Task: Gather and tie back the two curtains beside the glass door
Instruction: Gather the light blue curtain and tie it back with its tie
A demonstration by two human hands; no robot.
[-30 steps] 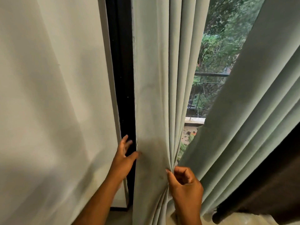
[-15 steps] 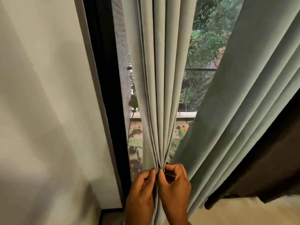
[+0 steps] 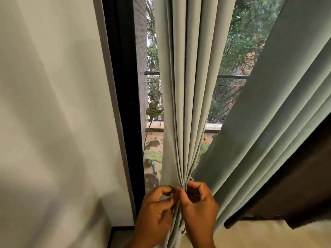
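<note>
step: gathering left curtain (image 3: 186,104) | left hand (image 3: 155,210), right hand (image 3: 198,204) fingers pinched its bunched pleats | next: likely wrap tie, not visible

Pale sage-green curtain (image 3: 188,86) (plain, unpatterned) beside a black door frame (image 3: 123,86).

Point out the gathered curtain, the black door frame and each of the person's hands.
gathered curtain (image 3: 186,104): head view, middle pleats.
black door frame (image 3: 125,86): head view, upright bar.
left hand (image 3: 154,212): head view, back of hand.
right hand (image 3: 198,206): head view, knuckles.
</note>
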